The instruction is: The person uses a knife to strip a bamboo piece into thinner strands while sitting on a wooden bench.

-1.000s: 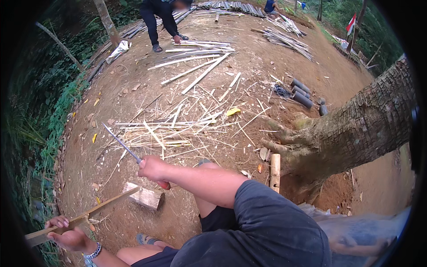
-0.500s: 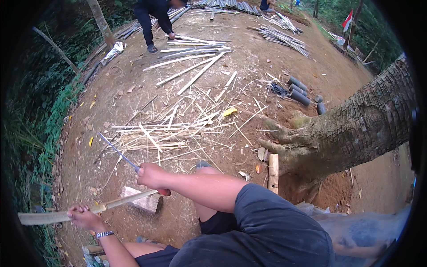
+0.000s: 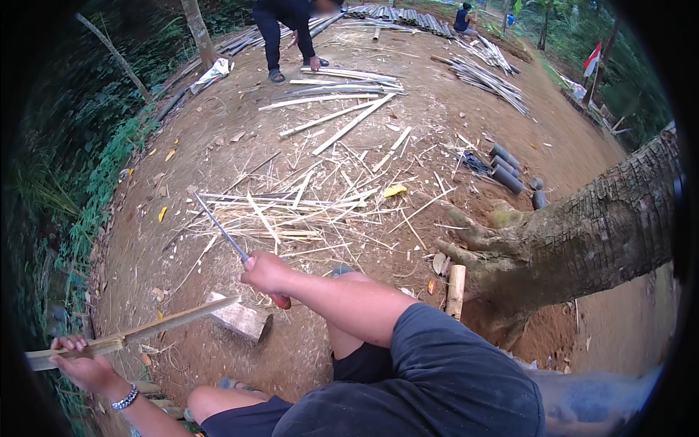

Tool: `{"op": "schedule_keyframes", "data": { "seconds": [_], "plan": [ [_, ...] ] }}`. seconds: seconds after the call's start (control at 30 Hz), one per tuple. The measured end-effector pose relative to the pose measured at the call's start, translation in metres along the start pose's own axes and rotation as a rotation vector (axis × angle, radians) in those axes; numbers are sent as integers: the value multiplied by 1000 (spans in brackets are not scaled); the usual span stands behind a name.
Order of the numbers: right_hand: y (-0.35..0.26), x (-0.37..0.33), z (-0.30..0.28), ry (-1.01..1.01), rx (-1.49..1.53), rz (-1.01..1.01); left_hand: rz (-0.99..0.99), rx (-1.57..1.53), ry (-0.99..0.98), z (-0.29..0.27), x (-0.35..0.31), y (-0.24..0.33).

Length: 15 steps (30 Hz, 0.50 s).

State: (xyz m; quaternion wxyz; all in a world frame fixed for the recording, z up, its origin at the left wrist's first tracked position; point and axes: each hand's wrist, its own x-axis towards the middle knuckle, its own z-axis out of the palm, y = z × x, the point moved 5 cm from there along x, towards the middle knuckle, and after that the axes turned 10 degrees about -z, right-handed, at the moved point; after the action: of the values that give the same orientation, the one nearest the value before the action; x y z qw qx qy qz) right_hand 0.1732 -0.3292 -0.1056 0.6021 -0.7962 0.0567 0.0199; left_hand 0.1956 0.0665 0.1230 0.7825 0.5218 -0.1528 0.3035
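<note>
- Fingers (image 3: 71, 342) of the left hand (image 3: 95, 373) are curled around a bamboo strip (image 3: 182, 320), tips over its far side and palm against its near side, with little gap left between skin and strip.
- Right hand (image 3: 262, 272) is closed in a fist around the red handle (image 3: 282, 301) of a long knife (image 3: 221, 226), whose blade points to the far left, apart from the strip.
- The strip slants from the near left edge toward the middle, its far right end over a wooden block (image 3: 244, 319) on the ground; whether it touches the block I cannot tell. A step or split shows in it just right of the left hand.
- As I judge it, the step in hand is handling the strip between cuts: one hand holds it by its near left part, while the knife is ready but not on it.
- Another cut would call for a firm left grip clear of the edge, the strip steadied on the block, and the blade brought nearer and laid along it.
- Beyond the knife lies a tangle of pale slivers (image 3: 273, 218); farther off, a stooping co-worker (image 3: 280, 33) reaches down by longer strips (image 3: 342, 89). A tree trunk (image 3: 582, 237) leans at right.
</note>
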Motion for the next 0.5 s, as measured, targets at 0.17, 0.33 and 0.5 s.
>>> {"op": "schedule_keyframes", "data": {
  "seconds": [0.17, 0.33, 0.5],
  "plan": [
    [-13, -1, 13, -67, -16, 39, -6, 9, -73, -19, 7, 11],
    [4, 1, 8, -81, -69, 55, -27, 49, 79, 11, -13, -38],
    [3, 3, 19, 14, 52, -16, 63, 26, -9, 13, 9, -28]
  ]
}}
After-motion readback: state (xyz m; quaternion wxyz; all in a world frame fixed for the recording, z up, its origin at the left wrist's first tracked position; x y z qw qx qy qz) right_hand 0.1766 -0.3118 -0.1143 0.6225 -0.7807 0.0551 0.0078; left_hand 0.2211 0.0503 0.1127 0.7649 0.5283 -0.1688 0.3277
